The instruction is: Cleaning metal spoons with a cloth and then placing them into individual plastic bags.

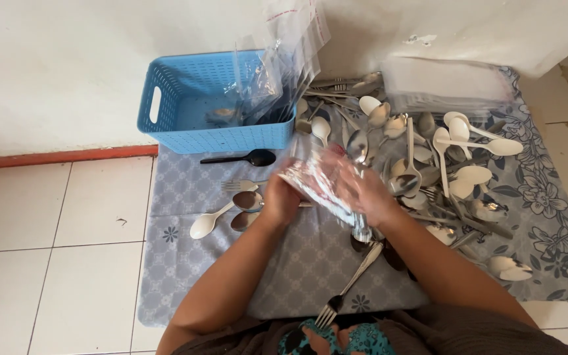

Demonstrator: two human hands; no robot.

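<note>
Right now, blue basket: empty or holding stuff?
Holding stuff. The basket sits upright on the mat; clear bags stick up out of it, and something metallic, possibly cutlery, lies on its floor.

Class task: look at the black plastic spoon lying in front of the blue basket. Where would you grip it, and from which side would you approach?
Grip the black plastic spoon at mid-handle, probably coming from above. It lies flat on the patterned mat, handle pointing left and bowl to the right, with bare mat around the handle. The blue basket stands close behind it, so reaching from that side looks awkward. Both hands are busy with a clear bag.
</note>
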